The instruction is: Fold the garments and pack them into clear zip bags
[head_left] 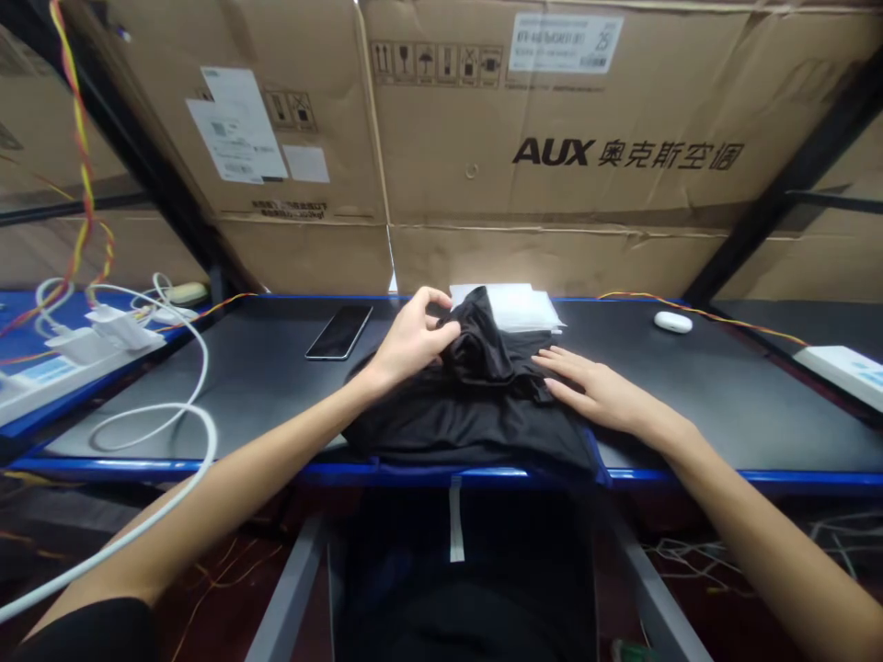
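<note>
A black piece of cloth (469, 418), perhaps a garment, lies bunched at the front edge of the dark tabletop. My left hand (414, 338) pinches a raised fold of it between thumb and fingers. On the right side of the cloth, my right hand (597, 391) rests with its fingers stretched out, the fingertips touching the fabric. Just behind the cloth sits a stack of thin white packets or sheets (521, 308), partly covered by the raised fold.
A phone (339, 333) lies left of the cloth. A white earbud case (673, 322) is at the right. White cable loops (207, 432) and a power strip (83, 359) with chargers occupy the left. Another power strip (848, 372) is far right. Cardboard (448, 184) walls the back.
</note>
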`<move>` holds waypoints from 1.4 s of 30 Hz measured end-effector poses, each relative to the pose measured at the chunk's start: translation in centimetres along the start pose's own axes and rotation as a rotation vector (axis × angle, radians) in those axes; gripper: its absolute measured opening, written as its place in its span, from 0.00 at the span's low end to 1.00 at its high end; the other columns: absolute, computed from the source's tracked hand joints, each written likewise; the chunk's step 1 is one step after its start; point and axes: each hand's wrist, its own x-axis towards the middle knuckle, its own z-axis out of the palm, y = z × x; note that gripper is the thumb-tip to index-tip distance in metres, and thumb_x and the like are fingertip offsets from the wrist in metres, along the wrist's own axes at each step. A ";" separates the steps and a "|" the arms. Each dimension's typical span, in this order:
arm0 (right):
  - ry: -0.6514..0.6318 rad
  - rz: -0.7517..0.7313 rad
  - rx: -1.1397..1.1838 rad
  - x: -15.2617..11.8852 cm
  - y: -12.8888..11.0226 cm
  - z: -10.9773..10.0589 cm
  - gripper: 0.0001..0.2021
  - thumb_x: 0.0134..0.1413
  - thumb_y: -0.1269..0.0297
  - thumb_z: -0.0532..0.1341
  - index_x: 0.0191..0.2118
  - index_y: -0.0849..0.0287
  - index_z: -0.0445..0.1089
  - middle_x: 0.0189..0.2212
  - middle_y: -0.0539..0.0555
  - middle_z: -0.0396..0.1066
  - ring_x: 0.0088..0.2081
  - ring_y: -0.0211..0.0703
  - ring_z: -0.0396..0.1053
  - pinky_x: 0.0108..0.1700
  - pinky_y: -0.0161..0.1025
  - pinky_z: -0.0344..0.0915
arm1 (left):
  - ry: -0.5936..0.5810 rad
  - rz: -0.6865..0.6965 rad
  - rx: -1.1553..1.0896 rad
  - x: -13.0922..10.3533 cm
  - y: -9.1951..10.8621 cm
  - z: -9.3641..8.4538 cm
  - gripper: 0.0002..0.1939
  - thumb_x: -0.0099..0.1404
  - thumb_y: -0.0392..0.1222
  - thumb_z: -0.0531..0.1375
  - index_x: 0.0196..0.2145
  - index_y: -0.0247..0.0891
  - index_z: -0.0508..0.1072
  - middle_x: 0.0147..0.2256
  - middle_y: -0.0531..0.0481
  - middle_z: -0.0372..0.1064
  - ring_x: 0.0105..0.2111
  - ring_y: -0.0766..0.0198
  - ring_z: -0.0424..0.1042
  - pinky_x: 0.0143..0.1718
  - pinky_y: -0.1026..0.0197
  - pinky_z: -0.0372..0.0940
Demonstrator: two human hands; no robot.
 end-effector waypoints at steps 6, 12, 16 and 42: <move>-0.010 -0.014 0.032 0.0 0.2 -0.1 0.28 0.67 0.48 0.52 0.66 0.56 0.65 0.67 0.59 0.61 0.70 0.56 0.54 0.70 0.59 0.52 | -0.191 0.054 0.865 -1.8 -1.7 -2.2 0.08 0.60 0.44 0.59 0.38 0.44 0.74 0.28 0.52 0.73 0.29 0.57 0.73 0.33 0.59 0.65; 0.021 -0.011 0.050 -0.1 0.3 0.0 0.26 0.67 0.48 0.53 0.65 0.51 0.66 0.67 0.57 0.62 0.69 0.56 0.55 0.69 0.60 0.54 | -0.089 0.391 0.834 -2.0 -0.4 -1.3 0.12 0.67 0.42 0.55 0.46 0.41 0.73 0.45 0.46 0.73 0.45 0.55 0.72 0.45 0.57 0.67; 0.029 -0.013 0.062 -0.2 0.4 0.1 0.26 0.67 0.49 0.54 0.65 0.50 0.66 0.67 0.56 0.61 0.69 0.57 0.56 0.69 0.61 0.54 | -0.217 0.423 0.781 -2.0 -0.6 0.9 0.18 0.68 0.56 0.59 0.48 0.42 0.75 0.45 0.47 0.74 0.44 0.56 0.74 0.44 0.58 0.68; 0.067 -0.033 0.078 -0.1 0.3 -0.1 0.25 0.65 0.50 0.56 0.63 0.51 0.69 0.64 0.57 0.67 0.66 0.57 0.61 0.68 0.61 0.57 | -0.048 0.078 1.049 -3.6 -4.7 -9.2 0.27 0.64 0.47 0.58 0.60 0.44 0.68 0.48 0.43 0.75 0.44 0.48 0.76 0.43 0.54 0.69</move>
